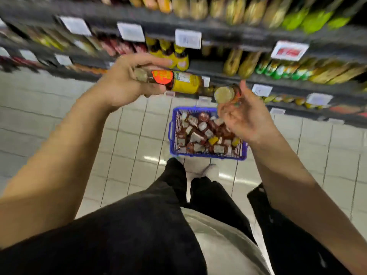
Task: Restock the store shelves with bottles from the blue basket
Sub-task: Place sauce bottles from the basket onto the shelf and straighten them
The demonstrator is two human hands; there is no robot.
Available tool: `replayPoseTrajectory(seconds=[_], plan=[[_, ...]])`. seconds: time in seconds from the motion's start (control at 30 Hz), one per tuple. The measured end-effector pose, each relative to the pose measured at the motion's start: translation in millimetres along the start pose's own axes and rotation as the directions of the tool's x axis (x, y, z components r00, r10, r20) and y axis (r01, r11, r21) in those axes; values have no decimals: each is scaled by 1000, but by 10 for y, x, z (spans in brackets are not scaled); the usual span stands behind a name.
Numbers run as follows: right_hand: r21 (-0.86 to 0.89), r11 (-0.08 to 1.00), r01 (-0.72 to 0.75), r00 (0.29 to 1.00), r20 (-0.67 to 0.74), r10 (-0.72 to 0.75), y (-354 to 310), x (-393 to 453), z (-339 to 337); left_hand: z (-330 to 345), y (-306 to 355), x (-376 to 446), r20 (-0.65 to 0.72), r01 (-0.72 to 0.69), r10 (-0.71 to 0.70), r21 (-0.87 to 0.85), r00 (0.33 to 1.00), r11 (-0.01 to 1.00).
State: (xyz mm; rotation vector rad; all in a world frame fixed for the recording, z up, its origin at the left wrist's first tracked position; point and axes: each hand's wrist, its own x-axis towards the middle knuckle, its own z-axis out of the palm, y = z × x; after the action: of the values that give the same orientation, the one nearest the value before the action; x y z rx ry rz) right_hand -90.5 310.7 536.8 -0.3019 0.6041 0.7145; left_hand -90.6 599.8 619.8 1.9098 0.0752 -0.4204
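Observation:
My left hand point(127, 80) grips a dark bottle with a yellow and orange label point(178, 81), held on its side and pointing right toward the shelves. My right hand point(244, 116) holds a second bottle point(226, 94) whose round pale end faces me; its body is mostly hidden behind my fingers. On the floor below, between my hands, stands the blue basket point(172, 132), filled with several dark bottles. Similar yellow-labelled bottles point(178, 56) stand on the middle shelf just behind my left hand. The picture is blurred by motion.
Dark shelves point(218, 34) run across the top, packed with yellow, green and red bottles and white price tags. A pale tiled floor point(129, 135) spreads around the basket. My legs in black trousers and a white shoe point(210, 171) are just before the basket.

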Motion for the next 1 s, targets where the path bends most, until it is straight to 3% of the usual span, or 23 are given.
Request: replayPoseTrajectory(seconds=[0.1, 0.27, 0.4, 0.57, 0.7, 0.9, 1.0], plan=[[-150, 983, 102, 992, 89, -90, -40, -356, 696, -291, 627, -222, -119, -141, 122, -169, 985, 976], [-248, 933, 260, 962, 151, -228, 34, -757, 1750, -600, 1472, -437, -138, -306, 273, -440, 952, 844], [-414, 849, 327, 935, 273, -227, 154, -904, 2420, -844, 2003, -506, -133, -389, 391, -596, 911, 703], [-329, 892, 309, 937, 268, -225, 276, -1001, 3164, -1263, 2450, -431, -149, -471, 482, -582, 863, 663], [-213, 905, 368, 864, 439, -248, 384, -1033, 3676, -1679, 2722, -314, -121, -475, 526, -628, 842, 616], [-235, 802, 549, 772, 509, -380, 548, -855, 4504, -2445, 3143, -138, -144, -654, 695, -513, 705, 557], [-355, 654, 668, 710, 565, -420, 564, -783, 4902, -2799, 3284, -45, -166, -719, 742, -451, 650, 529]])
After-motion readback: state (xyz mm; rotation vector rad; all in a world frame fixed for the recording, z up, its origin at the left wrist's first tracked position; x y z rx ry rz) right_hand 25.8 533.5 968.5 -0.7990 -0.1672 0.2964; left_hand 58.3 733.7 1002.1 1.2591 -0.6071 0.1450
